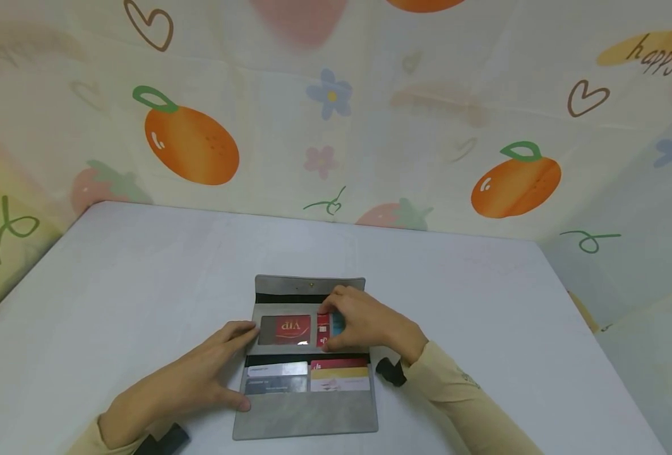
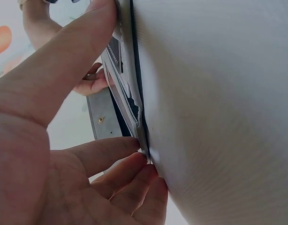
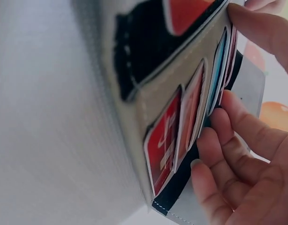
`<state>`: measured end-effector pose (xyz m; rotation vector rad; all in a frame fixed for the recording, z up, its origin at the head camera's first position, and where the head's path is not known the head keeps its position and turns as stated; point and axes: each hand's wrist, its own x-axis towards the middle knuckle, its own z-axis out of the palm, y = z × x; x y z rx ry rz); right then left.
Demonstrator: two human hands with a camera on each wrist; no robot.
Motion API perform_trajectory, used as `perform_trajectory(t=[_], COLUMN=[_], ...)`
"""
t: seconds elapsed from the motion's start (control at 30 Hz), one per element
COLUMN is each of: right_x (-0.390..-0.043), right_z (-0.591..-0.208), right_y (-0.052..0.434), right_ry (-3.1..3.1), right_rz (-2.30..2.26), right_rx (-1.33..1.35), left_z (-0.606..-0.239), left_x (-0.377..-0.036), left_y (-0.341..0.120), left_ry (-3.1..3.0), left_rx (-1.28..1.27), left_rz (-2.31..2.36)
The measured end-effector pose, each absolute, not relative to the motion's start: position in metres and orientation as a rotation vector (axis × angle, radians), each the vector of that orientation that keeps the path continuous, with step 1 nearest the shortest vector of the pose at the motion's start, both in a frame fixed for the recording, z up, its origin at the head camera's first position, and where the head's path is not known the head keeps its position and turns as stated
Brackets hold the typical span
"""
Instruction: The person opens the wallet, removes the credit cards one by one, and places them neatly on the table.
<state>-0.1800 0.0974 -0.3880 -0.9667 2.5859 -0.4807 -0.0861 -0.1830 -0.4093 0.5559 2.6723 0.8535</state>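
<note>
A grey wallet (image 1: 307, 414) lies unfolded on the white table, its flap with a small metal stud at the far side. My left hand (image 1: 199, 360) holds its left edge, thumb near the lower corner and fingertips higher up. With thumb and fingers my right hand (image 1: 364, 319) pinches a narrow-looking red card (image 1: 323, 330) by its two ends, at the upper right pocket. A blue card (image 3: 216, 72) shows beside it, partly behind the hand. A red VIP card (image 1: 292, 330) sits behind the clear window on the upper left.
Several more cards, a grey one (image 1: 276, 384) and a yellow-and-white one (image 1: 340, 379) among them, fill the lower slots. The white table (image 1: 455, 291) reaches back to a fruit-printed cloth (image 1: 370, 126). Black straps (image 1: 391, 371) circle the wrists.
</note>
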Motion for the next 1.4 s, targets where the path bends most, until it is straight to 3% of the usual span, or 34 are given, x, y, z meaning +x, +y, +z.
perform_trajectory(t=[1.4], right_x=[-0.174], right_z=[-0.391], right_y=[0.115], right_ry=[2.671], right_rz=[-0.481], right_rx=[-0.981], left_z=[-0.41], left_x=[-0.087], left_y=[-0.184], left_ry=[2.687], left_rx=[0.586], left_rz=[0.837])
